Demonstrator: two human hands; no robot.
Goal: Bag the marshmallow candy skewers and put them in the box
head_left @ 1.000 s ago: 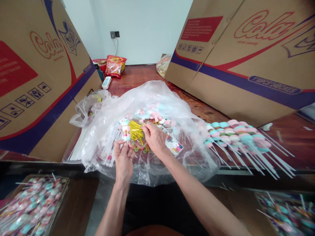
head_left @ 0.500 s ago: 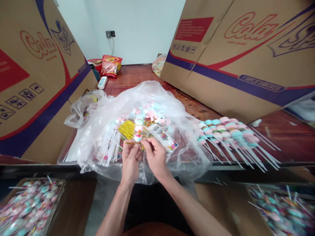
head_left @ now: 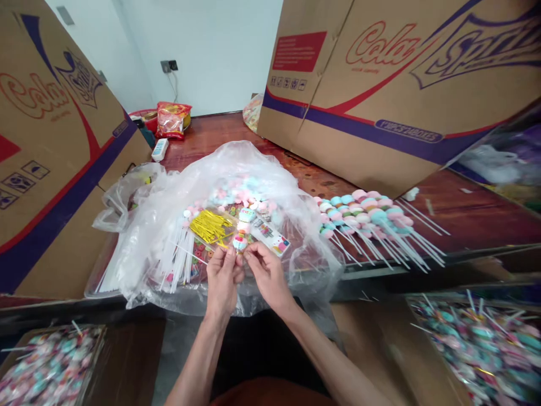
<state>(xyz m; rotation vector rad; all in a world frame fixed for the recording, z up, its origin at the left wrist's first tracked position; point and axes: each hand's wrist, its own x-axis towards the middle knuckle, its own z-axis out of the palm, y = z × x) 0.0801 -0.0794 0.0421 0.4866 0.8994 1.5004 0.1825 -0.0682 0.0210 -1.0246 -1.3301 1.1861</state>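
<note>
A marshmallow stick in a clear printed wrapper (head_left: 243, 225) stands upright in front of me. My left hand (head_left: 222, 276) is closed around its lower end. Close beside it, my right hand (head_left: 266, 273) pinches at the neck of the wrapper, where a bit of gold twist tie shows; the fingers hide most of it. Just behind the left hand lies a heap of yellow twist ties (head_left: 210, 225). Flat printed wrappers (head_left: 270, 235) rest to the right of the marshmallow stick. White sticks (head_left: 180, 262) lie in a bunch to the left.
A clear plastic sheet (head_left: 236, 158) covers loose marshmallows at the back. Finished marshmallow skewers (head_left: 367, 214) are stacked on the table at right. Large cartons (head_left: 346, 107) stand on both sides. Below the table edge, boxes of wrapped sweets (head_left: 51, 366) sit left and right.
The gold twist tie, held out straight across the wrapper before, is now bent in at its neck. Both hands have come closer together there. The view has turned slightly to the right.
</note>
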